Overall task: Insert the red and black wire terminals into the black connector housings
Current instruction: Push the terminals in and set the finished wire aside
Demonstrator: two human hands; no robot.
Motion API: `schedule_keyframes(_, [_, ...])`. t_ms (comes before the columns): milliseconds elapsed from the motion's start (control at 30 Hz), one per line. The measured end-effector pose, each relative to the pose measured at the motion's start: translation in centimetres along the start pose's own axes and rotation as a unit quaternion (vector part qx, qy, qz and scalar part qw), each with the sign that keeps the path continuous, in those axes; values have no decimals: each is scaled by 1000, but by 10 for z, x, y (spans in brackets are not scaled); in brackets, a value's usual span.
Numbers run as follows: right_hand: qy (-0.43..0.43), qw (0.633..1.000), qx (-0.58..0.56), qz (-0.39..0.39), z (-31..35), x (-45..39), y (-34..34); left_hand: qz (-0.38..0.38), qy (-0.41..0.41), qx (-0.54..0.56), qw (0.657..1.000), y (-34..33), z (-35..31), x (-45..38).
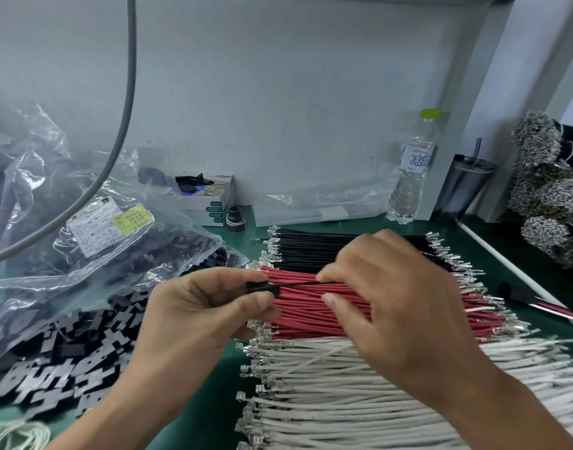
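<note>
While the left hand [194,306] pinches a small black connector housing [262,286] between thumb and fingers, the right hand [392,293] pinches a thin black wire [298,283] that runs straight from its fingertips at 3 o'clock into the housing at 9 o'clock. Both hands hover just above the row of red wires [298,313]; the black wires [311,248] lie behind them toward 12 o'clock and the white wires [343,401] toward 6 o'clock. A heap of loose housings [67,362] lies at 8 o'clock, beside a plastic bag [116,241].

I judge that the black terminal is entering or already sits in its cavity; the terminal itself is hidden, so I cannot tell how deep. The risk is a half-seated terminal that does not lock, if the push is too weak or the wire bends. A terminal turned the wrong way could also jam, and the red wire may go in the wrong cavity.
</note>
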State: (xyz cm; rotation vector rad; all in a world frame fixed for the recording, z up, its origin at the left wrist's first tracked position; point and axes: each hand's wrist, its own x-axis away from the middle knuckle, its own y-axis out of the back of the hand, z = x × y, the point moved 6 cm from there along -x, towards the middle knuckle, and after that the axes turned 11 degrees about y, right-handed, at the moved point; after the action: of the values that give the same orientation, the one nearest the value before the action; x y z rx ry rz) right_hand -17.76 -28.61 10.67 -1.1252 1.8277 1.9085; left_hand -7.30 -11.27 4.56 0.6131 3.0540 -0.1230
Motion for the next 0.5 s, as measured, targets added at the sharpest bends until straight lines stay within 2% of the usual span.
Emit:
schedule_keyframes(200, [-34, 990, -25, 138, -2, 9, -35, -37, 33, 61, 997, 7, 5, -7])
schedule_keyframes(367, [-106, 983, -82, 127, -16, 15, -55, -35, 51, 79, 995, 5, 11, -8])
schedule_keyframes(500, [-101, 984, -98, 108, -8, 11, -57, -48, 47, 90, 994, 9, 11, -10])
